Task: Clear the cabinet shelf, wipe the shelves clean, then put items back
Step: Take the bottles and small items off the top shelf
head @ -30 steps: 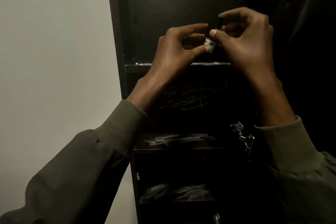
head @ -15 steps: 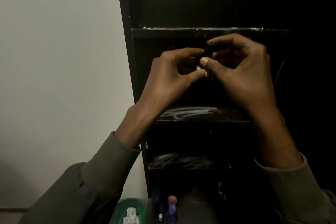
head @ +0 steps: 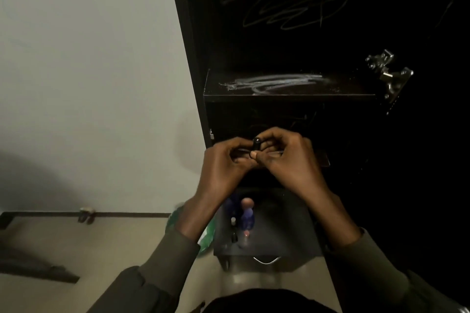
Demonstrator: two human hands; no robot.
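Observation:
A tall black cabinet (head: 193, 58) stands open against a pale wall. One shelf (head: 287, 96) shows pale dusty streaks on its top. In front of the shelf below, my left hand (head: 223, 168) and my right hand (head: 290, 160) meet fingertip to fingertip around a small black object (head: 256, 143). My right hand pinches it between thumb and curled fingers. My left hand's fingers curl against its lower end, which is hidden. What the object is cannot be made out.
Below my hands a dark low surface (head: 279, 236) carries a blue bottle with a pink cap (head: 248, 213) and some small dark bottles. A green item (head: 207, 234) lies beside it on the floor. A metal hinge (head: 391, 73) sticks out at the cabinet's right.
The view has tilted downward, so the shelves rose in frame and the floor and bottles appeared. Both hands stayed together on the small object and dropped lower along the cabinet.

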